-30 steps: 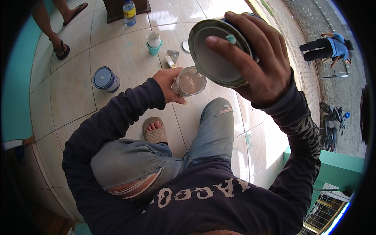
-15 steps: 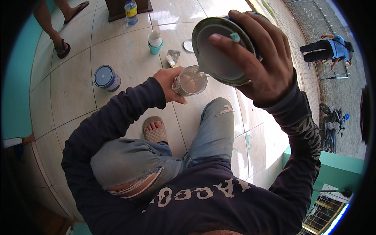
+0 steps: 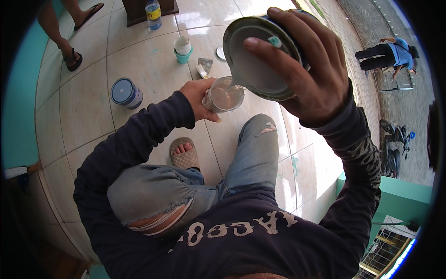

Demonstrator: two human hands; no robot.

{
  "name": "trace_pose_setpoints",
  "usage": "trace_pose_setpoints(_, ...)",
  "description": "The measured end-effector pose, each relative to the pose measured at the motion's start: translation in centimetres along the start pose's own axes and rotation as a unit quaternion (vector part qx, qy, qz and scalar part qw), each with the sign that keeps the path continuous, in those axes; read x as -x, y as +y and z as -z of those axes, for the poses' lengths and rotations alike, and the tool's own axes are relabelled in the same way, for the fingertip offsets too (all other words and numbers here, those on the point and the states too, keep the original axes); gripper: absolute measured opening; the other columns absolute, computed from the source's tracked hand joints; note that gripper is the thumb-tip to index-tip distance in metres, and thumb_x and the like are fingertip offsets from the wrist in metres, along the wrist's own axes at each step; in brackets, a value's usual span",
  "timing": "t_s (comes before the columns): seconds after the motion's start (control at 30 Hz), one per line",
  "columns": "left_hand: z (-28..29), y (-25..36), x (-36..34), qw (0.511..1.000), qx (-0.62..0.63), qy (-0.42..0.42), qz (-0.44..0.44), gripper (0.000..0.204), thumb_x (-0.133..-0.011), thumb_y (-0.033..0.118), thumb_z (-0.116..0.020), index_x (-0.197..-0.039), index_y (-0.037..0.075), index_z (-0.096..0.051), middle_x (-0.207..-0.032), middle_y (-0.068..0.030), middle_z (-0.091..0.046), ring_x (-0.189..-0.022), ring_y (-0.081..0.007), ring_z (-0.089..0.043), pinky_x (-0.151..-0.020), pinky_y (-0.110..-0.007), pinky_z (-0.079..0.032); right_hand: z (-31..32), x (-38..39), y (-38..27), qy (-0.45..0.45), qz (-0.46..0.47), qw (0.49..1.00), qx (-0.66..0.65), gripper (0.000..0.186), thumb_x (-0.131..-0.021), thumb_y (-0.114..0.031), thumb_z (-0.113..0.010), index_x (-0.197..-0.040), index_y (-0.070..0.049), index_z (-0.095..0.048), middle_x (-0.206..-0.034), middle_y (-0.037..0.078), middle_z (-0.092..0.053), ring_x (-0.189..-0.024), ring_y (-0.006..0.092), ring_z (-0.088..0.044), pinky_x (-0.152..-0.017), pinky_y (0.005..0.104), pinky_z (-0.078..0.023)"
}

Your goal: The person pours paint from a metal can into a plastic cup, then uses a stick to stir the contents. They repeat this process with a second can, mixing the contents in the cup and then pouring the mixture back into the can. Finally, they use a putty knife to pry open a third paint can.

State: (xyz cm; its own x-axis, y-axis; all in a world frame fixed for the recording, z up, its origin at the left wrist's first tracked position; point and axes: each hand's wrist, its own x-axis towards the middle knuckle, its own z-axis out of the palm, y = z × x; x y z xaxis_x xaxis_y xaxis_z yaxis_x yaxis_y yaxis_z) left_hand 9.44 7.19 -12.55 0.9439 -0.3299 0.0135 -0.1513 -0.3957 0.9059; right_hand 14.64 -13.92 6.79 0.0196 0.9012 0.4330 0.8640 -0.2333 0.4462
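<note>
While our left hand [image 3: 197, 99] grips the cup [image 3: 236, 99], our right hand [image 3: 313, 76] clasps the can [image 3: 245, 39], tipped leftward toward it.

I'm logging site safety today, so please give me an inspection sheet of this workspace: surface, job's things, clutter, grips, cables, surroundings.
Surface: pale tiled floor, green smears
Job's things: can tipped toward clear cup; pale liquid at the can's lip, more in the cup
Clutter: lidded tin, bottle, teal pot holding a white cup, round disc, flat grey thing, kind unclear
Grips: left grip around the clear cup; right grip on the can, one digit across its mouth
Cables: nothing seen
Surroundings: another person's feet, person in blue, motorbike, teal wall
</note>
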Motion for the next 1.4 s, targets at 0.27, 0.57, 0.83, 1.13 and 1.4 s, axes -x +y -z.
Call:
trace_pose_setpoints(0.27,0.1,0.2,-0.3,1.0,-0.001,-0.014,0.021,0.07,-0.058,0.01,-0.09,-0.12,0.006,-0.057,-0.107,-0.0087,-0.068,-0.1,-0.0212,-0.066,-0.086,-0.035,-0.053,-1.5,1.1,1.1,0.037,0.033,0.998,0.046,0.051,-0.066,-0.028,-0.082,-0.114,-0.023,-0.067,-0.123,0.017,-0.06,-0.107,0.0329,-0.06,-0.085,0.0436,-0.049)
trace_pose_setpoints(0.57,0.0,-0.2,-0.2,1.0,0.007,-0.012,0.016,0.07,-0.058,0.009,-0.09,-0.12,0.005,-0.057,-0.108,-0.0086,-0.068,-0.1,-0.0202,-0.066,-0.086,-0.035,-0.053,-2.3,1.0,1.4,0.059,0.044,0.996,0.051,0.043,-0.071,-0.023,-0.078,-0.112,-0.027,-0.067,-0.122,0.016,-0.059,-0.104,0.0323,-0.06,-0.081,0.0442,-0.048)
trace_pose_setpoints(0.83,-0.1,-0.1,-0.4,1.0,0.002,-0.006,0.007,0.071,-0.058,0.01,-0.09,-0.121,0.006,-0.057,-0.108,-0.0097,-0.068,-0.099,-0.0216,-0.066,-0.083,-0.035,-0.054,-2.0,0.5,0.7,0.061,0.03,0.997,0.044,0.054,-0.068,-0.024,-0.08,-0.12,-0.024,-0.065,-0.123,0.018,-0.058,-0.107,0.034,-0.06,-0.085,0.0443,-0.05)
trace_pose_setpoints(1.13,0.0,-0.1,-0.5,1.0,-0.011,-0.001,-0.007,0.071,-0.057,0.015,-0.091,-0.12,0.006,-0.058,-0.108,-0.0124,-0.067,-0.099,-0.0259,-0.066,-0.087,-0.037,-0.052,-1.0,0.3,0.1,0.007,0.003,1.0,-0.008,0.079,-0.055,-0.028,-0.087,-0.129,-0.021,-0.061,-0.128,0.018,-0.058,-0.113,0.0347,-0.058,-0.092,0.0431,-0.049)
trace_pose_setpoints(1.4,-0.2,-0.5,-0.9,0.999,-0.023,0.037,0.004,0.076,-0.055,0.025,-0.094,-0.119,0.007,-0.057,-0.102,-0.0142,-0.069,-0.095,-0.0281,-0.068,-0.086,-0.036,-0.054,-1.9,1.6,0.1,-0.009,-0.067,0.995,-0.076,0.088,-0.05,-0.016,-0.089,-0.132,-0.017,-0.057,-0.129,0.017,-0.056,-0.113,0.035,-0.057,-0.093,0.0452,-0.049)
